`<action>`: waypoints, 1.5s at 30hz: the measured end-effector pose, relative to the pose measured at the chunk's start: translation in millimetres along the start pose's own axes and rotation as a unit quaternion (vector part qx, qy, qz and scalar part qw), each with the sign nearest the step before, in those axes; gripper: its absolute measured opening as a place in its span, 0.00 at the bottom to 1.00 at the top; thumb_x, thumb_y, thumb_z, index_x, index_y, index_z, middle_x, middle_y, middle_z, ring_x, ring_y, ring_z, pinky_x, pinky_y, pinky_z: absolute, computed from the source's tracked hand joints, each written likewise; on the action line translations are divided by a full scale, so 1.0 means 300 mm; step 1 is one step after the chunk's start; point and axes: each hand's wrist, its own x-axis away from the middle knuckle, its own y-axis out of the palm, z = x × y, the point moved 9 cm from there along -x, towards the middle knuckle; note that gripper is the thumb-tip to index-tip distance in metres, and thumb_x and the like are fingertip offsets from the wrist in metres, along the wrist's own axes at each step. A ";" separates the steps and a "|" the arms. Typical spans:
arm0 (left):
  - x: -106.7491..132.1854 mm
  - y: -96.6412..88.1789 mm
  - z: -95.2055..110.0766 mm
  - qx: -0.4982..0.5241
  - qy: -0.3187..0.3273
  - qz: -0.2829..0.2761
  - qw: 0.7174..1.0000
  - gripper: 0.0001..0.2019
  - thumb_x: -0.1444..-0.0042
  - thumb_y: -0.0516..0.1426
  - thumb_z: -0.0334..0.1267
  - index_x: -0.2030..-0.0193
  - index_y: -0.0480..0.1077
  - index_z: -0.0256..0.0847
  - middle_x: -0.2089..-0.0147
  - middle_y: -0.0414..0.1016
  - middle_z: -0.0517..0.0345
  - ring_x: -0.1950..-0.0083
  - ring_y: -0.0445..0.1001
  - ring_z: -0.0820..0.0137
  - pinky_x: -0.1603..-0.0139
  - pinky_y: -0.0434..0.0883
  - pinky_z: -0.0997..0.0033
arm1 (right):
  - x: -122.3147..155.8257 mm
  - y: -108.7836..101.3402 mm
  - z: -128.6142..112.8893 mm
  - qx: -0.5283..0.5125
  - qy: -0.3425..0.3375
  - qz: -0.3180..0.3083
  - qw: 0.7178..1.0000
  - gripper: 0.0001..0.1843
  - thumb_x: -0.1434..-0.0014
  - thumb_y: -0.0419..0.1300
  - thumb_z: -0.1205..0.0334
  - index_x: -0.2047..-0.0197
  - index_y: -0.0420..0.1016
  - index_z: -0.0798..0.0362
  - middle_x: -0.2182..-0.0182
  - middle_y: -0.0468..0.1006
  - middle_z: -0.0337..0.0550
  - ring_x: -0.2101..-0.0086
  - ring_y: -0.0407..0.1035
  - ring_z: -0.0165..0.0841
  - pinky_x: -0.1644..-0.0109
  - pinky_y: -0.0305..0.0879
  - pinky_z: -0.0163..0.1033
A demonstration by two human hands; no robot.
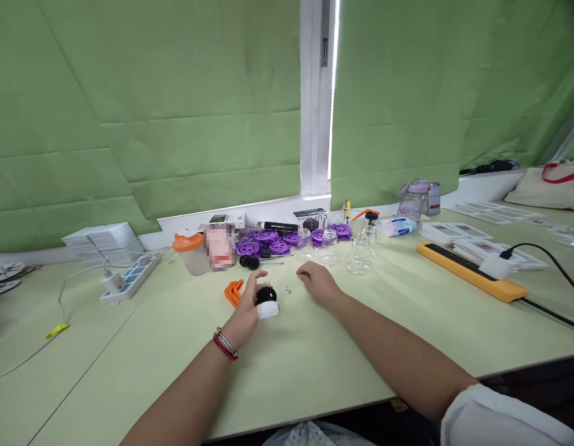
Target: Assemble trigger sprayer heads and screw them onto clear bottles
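Head view: I had the left hand (252, 303) closed around a black round part (266, 295), thumb with a white wrap pressed along its near side. The right hand (319, 282) was just across from it, knuckles up, fingers curled in. I couldn't tell if it pinched anything. Hands were apart, both low over the worktop (296, 365).

Between the hands I had a few small metal pieces (288, 289) lying loose; too small to identify. Just left of the left hand: orange angled pieces (233, 292), lying side by side. Just beyond the left hand: black knobs (248, 262).

Farther out, beyond both hands: a cluster of purple parts (268, 241), with a box marked HOLDER (312, 219) behind. Clear domed parts (360, 257) were beyond the right hand, a wipes pack (397, 227) past them. The orange-lidded cup (189, 254) was beyond the left hand and off to its left, a pink-and-white item, pixelated, next to it.

Outermost: white power strip (131, 279) well left of the left hand, yellow power strip (473, 272) well right of the right hand, a charger plugged into each.
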 end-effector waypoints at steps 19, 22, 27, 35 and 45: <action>0.030 0.077 -0.153 0.250 -0.250 -0.137 0.925 0.24 0.49 0.51 0.51 0.47 0.59 0.44 0.71 0.70 0.55 0.68 0.74 0.60 0.78 0.68 0.68 | 0.038 0.158 -0.057 0.167 -0.118 -0.150 0.967 0.06 0.48 0.59 0.68 0.68 0.78 0.52 0.66 0.77 0.42 0.63 0.68 0.34 0.63 0.56 0.35; 0.032 0.086 -0.167 0.239 -0.258 -0.145 0.925 0.24 0.49 0.51 0.50 0.46 0.60 0.44 0.73 0.69 0.56 0.69 0.74 0.60 0.78 0.68 0.68 | 0.038 0.157 -0.054 0.174 -0.104 -0.155 0.967 0.06 0.48 0.59 0.68 0.71 0.77 0.52 0.67 0.77 0.42 0.65 0.68 0.33 0.66 0.54 0.34; 0.030 0.090 -0.172 0.235 -0.263 -0.150 0.924 0.26 0.51 0.53 0.52 0.46 0.60 0.44 0.69 0.72 0.54 0.70 0.74 0.61 0.79 0.67 0.69 | 0.050 0.149 -0.053 0.169 -0.069 -0.172 0.968 0.05 0.48 0.58 0.65 0.72 0.76 0.53 0.67 0.77 0.43 0.68 0.67 0.32 0.68 0.53 0.34; 0.026 0.093 -0.169 0.226 -0.257 -0.157 0.926 0.25 0.51 0.52 0.52 0.48 0.61 0.44 0.68 0.73 0.52 0.69 0.74 0.61 0.80 0.66 0.71 | 0.056 0.111 -0.093 -0.024 -0.043 -0.136 0.990 0.04 0.49 0.57 0.66 0.70 0.72 0.55 0.74 0.74 0.41 0.74 0.64 0.28 0.71 0.55 0.33; 0.024 0.122 -0.139 0.202 -0.248 -0.202 0.926 0.22 0.48 0.49 0.54 0.58 0.67 0.37 0.69 0.73 0.50 0.70 0.72 0.63 0.79 0.65 0.73 | 0.118 0.153 -0.206 -0.440 0.051 -0.226 0.868 0.18 0.59 0.68 0.55 0.68 0.75 0.60 0.78 0.74 0.39 0.80 0.64 0.25 0.75 0.61 0.34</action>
